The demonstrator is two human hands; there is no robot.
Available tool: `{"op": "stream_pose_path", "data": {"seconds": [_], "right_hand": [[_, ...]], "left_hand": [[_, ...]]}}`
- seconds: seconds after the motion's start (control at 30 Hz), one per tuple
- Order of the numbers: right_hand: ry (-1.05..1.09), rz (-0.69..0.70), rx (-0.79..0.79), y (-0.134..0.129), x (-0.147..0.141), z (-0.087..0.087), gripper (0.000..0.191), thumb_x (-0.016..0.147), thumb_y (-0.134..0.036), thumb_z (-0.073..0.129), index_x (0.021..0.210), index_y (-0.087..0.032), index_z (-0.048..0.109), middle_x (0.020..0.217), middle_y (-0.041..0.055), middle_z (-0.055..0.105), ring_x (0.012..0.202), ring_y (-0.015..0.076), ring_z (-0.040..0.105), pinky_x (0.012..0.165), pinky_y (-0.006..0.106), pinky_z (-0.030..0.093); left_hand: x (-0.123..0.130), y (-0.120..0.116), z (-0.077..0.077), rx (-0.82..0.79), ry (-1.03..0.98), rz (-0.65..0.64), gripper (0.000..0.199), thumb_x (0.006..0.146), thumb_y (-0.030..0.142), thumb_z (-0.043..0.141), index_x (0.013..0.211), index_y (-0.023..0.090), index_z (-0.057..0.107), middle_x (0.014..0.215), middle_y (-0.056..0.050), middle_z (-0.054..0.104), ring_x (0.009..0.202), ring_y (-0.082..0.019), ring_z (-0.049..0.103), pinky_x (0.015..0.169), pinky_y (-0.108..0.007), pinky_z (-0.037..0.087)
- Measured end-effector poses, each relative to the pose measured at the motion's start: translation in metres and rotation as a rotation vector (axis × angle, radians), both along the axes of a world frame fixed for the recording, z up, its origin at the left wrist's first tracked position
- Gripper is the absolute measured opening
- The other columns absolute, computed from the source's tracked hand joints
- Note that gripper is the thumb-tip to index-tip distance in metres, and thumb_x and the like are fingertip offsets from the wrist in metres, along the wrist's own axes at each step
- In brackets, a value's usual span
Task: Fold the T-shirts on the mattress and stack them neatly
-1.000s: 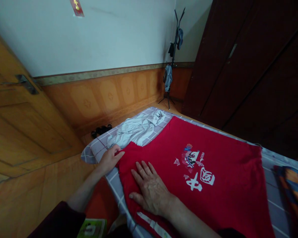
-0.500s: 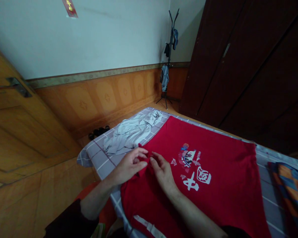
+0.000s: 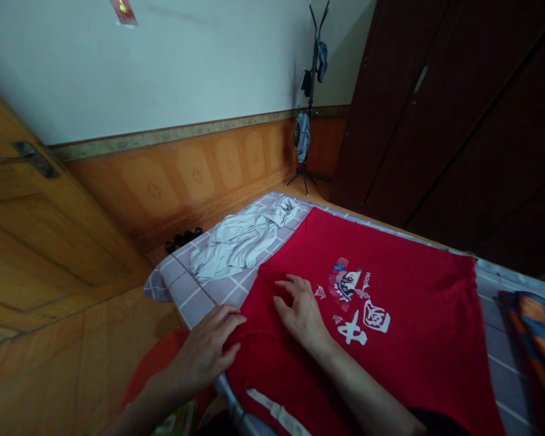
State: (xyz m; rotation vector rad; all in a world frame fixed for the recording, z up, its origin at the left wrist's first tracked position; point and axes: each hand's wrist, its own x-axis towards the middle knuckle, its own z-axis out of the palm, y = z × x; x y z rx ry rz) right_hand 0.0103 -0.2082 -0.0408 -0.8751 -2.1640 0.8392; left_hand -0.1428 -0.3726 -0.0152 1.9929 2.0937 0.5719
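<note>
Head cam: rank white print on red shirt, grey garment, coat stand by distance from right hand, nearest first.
1. White print on the red shirt: just right of the right hand.
2. Grey garment: on the bed, beyond the shirt's left edge.
3. Coat stand: on the floor past the bed, by the wall.

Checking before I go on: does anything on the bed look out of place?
The pale grey garment lies crumpled on the bed, unlike the flat red garment, and a white strip shows at its near edge.
</note>
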Motion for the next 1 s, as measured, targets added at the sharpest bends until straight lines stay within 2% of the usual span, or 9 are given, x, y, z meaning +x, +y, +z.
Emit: {"op": "stream_pose_path", "data": {"seconds": [0.13, 0.23, 0.33, 0.43, 0.57, 0.67, 0.77, 0.87, 1.0], "right_hand": [[-0.181, 0.018, 0.106, -0.004, 0.003, 0.008, 0.035, 0.075, -0.023, 0.059, 0.108, -0.016, 0.07, 0.117, 0.0144, 0.057, 0.118, 0.0311, 0.043, 0.103, 0.046, 0.034], [-0.195, 0.038, 0.091, -0.004, 0.003, 0.012, 0.036, 0.075, -0.024, 0.06, 0.109, -0.015, 0.069, 0.111, 0.0136, 0.059, 0.112, 0.0289, 0.046, 0.101, 0.042, 0.038], [-0.194, 0.032, 0.078, -0.005, 0.003, 0.013, 0.036, 0.075, -0.023, 0.059, 0.109, -0.015, 0.068, 0.108, 0.0134, 0.06, 0.107, 0.0275, 0.048, 0.098, 0.041, 0.041], [-0.242, 0.014, 0.082, -0.007, 0.002, 0.012, 0.039, 0.075, -0.024, 0.059, 0.111, -0.014, 0.068, 0.12, 0.0155, 0.056, 0.118, 0.0314, 0.043, 0.102, 0.045, 0.037], [-0.288, 0.056, 0.067, -0.009, 0.002, 0.013, 0.052, 0.073, -0.028, 0.06, 0.12, -0.006, 0.061, 0.128, 0.0178, 0.053, 0.128, 0.0342, 0.033, 0.107, 0.045, 0.032], [-0.255, 0.042, 0.065, -0.004, 0.003, 0.016, 0.058, 0.075, -0.028, 0.058, 0.125, -0.001, 0.055, 0.129, 0.0178, 0.053, 0.126, 0.032, 0.035, 0.108, 0.042, 0.032], [-0.266, 0.007, 0.084, 0.0, 0.004, 0.017, 0.055, 0.076, -0.028, 0.057, 0.124, -0.002, 0.056, 0.127, 0.0174, 0.054, 0.123, 0.0317, 0.038, 0.106, 0.043, 0.033], [-0.33, -0.007, 0.13, 0.0, 0.006, 0.014, 0.05, 0.076, -0.027, 0.056, 0.122, -0.006, 0.058, 0.124, 0.0168, 0.056, 0.123, 0.0325, 0.038, 0.104, 0.047, 0.034], [-0.388, 0.004, 0.2, -0.006, 0.007, 0.013, 0.057, 0.077, -0.024, 0.054, 0.129, -0.001, 0.051, 0.13, 0.0211, 0.048, 0.129, 0.0359, 0.03, 0.107, 0.049, 0.03]], "left_hand": [[0.002, -0.002, -0.004, 0.035, 0.014, 0.029, 0.034, 0.082, 0.007, 0.04, 0.111, 0.02, 0.053, 0.107, -0.007, 0.055, 0.097, -0.019, 0.056, 0.085, -0.033, 0.048], [-0.001, -0.004, -0.009, 0.05, 0.047, 0.022, 0.035, 0.081, 0.006, 0.038, 0.108, 0.02, 0.055, 0.1, -0.006, 0.056, 0.092, -0.019, 0.057, 0.081, -0.032, 0.049], [-0.003, -0.006, -0.016, 0.092, 0.098, 0.008, 0.04, 0.079, 0.006, 0.039, 0.113, 0.021, 0.054, 0.105, -0.007, 0.056, 0.096, -0.019, 0.057, 0.083, -0.031, 0.048], [-0.003, -0.007, -0.019, 0.14, 0.143, 0.022, 0.039, 0.08, 0.007, 0.041, 0.116, 0.02, 0.053, 0.11, -0.008, 0.055, 0.098, -0.02, 0.057, 0.085, -0.032, 0.048], [0.001, -0.005, -0.013, 0.145, 0.13, -0.015, 0.038, 0.078, 0.002, 0.037, 0.106, 0.019, 0.058, 0.102, -0.006, 0.057, 0.096, -0.019, 0.056, 0.084, -0.03, 0.048], [0.004, -0.004, -0.009, 0.173, 0.142, -0.055, 0.042, 0.075, -0.001, 0.037, 0.103, 0.019, 0.06, 0.1, -0.006, 0.059, 0.095, -0.02, 0.054, 0.083, -0.031, 0.048], [0.007, -0.005, -0.009, 0.18, 0.165, -0.089, 0.043, 0.073, -0.002, 0.037, 0.103, 0.018, 0.061, 0.097, -0.008, 0.059, 0.091, -0.021, 0.054, 0.08, -0.033, 0.048], [0.009, -0.006, -0.009, 0.128, 0.152, -0.105, 0.044, 0.073, 0.0, 0.039, 0.105, 0.018, 0.062, 0.096, -0.008, 0.059, 0.09, -0.021, 0.054, 0.078, -0.033, 0.048], [0.006, -0.005, 0.002, -0.001, 0.069, -0.125, 0.035, 0.078, 0.006, 0.047, 0.105, 0.021, 0.063, 0.094, -0.005, 0.06, 0.09, -0.019, 0.056, 0.078, -0.03, 0.046]]}}
